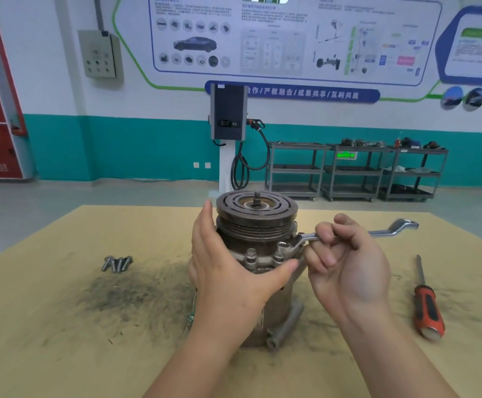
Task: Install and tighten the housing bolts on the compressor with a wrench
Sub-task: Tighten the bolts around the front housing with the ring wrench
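The compressor (258, 225) stands upright in the middle of the table, its grooved pulley on top. My left hand (228, 265) wraps around its left side, thumb across the front of the housing below the flange. One bolt (250, 254) sticks up from the front flange. A silver ring wrench (389, 229) has its near ring over a bolt at the front right of the flange (287, 248). My right hand (348, 265) grips the wrench's shank with curled fingers. Several loose bolts (117, 263) lie together on the table to the left.
A red-and-black screwdriver (426, 303) lies at the right of the yellow table (61, 326). Dark grime is smeared on the table left of the compressor. Beyond the table stand a charging post (228, 116) and grey shelf carts (357, 170).
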Demonstrator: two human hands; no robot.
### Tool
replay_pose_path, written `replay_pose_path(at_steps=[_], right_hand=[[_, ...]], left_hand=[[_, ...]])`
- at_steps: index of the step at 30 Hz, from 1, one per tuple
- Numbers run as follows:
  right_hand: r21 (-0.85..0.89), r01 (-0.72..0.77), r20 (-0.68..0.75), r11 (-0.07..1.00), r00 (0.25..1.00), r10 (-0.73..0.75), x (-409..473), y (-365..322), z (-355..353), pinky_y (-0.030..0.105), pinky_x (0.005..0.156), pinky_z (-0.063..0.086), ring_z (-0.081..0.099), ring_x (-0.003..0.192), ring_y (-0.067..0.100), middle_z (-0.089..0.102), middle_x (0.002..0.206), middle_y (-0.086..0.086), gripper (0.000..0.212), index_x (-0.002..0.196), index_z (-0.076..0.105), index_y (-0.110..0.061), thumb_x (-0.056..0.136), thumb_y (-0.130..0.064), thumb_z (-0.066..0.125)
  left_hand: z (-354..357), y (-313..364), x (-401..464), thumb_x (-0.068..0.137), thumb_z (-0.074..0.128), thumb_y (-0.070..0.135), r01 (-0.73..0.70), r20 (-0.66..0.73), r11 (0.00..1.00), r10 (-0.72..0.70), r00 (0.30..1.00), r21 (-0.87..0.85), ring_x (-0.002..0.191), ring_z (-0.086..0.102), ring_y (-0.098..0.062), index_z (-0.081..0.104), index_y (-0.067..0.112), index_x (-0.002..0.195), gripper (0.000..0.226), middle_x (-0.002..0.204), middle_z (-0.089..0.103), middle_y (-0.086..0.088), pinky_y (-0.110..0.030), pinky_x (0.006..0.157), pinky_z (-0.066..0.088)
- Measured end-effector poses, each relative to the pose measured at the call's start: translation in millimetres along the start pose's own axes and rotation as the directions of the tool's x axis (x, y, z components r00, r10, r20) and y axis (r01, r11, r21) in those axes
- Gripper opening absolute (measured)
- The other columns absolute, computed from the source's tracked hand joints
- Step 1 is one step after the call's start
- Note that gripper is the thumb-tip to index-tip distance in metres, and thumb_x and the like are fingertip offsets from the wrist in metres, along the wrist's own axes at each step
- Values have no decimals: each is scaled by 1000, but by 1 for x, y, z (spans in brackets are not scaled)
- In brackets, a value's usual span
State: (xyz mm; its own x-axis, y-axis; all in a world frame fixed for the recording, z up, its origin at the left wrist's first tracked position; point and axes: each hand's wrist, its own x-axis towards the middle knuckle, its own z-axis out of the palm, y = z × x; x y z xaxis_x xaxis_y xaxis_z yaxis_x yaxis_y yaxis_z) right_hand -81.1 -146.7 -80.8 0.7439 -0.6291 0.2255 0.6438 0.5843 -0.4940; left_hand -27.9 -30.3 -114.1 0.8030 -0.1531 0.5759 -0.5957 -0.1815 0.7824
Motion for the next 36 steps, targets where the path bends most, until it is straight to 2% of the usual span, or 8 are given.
replay_pose_path(at_steps=[6, 12, 20, 23, 26, 29, 33, 36], right_hand=[[65, -5, -37, 998, 999, 8, -1, 10, -3, 16, 31, 19, 25, 29, 8, 40, 48, -1, 19, 81, 39, -15, 88, -1, 30], [40, 77, -40, 996, 996, -75, 4, 15, -4, 14, 32, 17, 23, 28, 7, 40, 47, -2, 18, 81, 40, -15, 86, -1, 31], [-11, 36, -119, 999, 992, -37, 34, 13, -6, 16, 34, 20, 26, 30, 9, 39, 46, -3, 20, 77, 36, -15, 89, -1, 29], [-162, 181, -96, 970, 976, -198, 26, 9, -8, 19, 39, 33, 39, 37, 15, 50, 50, 3, 22, 81, 39, -14, 90, 3, 31], [-327, 413, 59, 850, 907, -417, 3, 13, -19, 23, 52, 49, 57, 53, 17, 65, 65, 6, 21, 87, 46, -15, 96, 3, 38], [-579, 625, 319, 523, 764, -561, -17, 22, -25, 21, 70, 53, 68, 77, 14, 72, 89, 3, 16, 94, 54, -32, 97, -18, 47], [-724, 665, 526, 182, 704, -476, -24, 30, -21, 16, 81, 49, 63, 97, 1, 64, 102, -16, 35, 104, 50, -58, 93, -26, 52], [-745, 653, 575, 135, 732, -365, -21, 28, -17, 4, 78, 44, 59, 96, -10, 61, 101, -10, 48, 102, 49, -65, 91, -19, 61]], left_hand=[[-25, -10, 18, 36, 80, 68, 13, 239, 998, 1, 971, -58, 144, 25, -15, -8, 84, 116, 120, 153, 25, 21, -51, 118, 25], [-20, -14, 19, 35, 76, 71, -22, 176, 999, 27, 984, -29, 142, 25, -12, -11, 83, 117, 119, 147, 31, 18, -48, 119, 23], [7, -27, 28, 43, 72, 75, -105, 89, 994, 107, 990, -30, 131, 17, 4, -15, 76, 125, 119, 117, 17, 36, -29, 112, 19], [11, -27, 33, 45, 71, 76, -89, 90, 996, 85, 992, 33, 125, 16, 6, -10, 67, 133, 121, 121, 19, 32, -33, 112, 19], [14, -28, 34, 41, 64, 82, -68, 50, 993, 64, 997, 93, 131, 22, -5, -9, 56, 140, 125, 134, 21, 23, -36, 111, 23], [21, -24, 35, 44, 67, 80, -74, -10, 986, 76, 997, 148, 130, 24, -13, 1, 45, 146, 127, 143, 27, 5, -38, 110, 27], [26, -16, 32, 48, 55, 79, -32, -12, 985, 35, 999, 171, 132, 29, -25, 6, 32, 151, 124, 144, 32, -9, -46, 111, 28], [28, -16, 33, 50, 41, 72, -26, -12, 986, 28, 1000, 166, 132, 31, -33, 12, 21, 154, 120, 144, 33, -13, -50, 109, 27]])
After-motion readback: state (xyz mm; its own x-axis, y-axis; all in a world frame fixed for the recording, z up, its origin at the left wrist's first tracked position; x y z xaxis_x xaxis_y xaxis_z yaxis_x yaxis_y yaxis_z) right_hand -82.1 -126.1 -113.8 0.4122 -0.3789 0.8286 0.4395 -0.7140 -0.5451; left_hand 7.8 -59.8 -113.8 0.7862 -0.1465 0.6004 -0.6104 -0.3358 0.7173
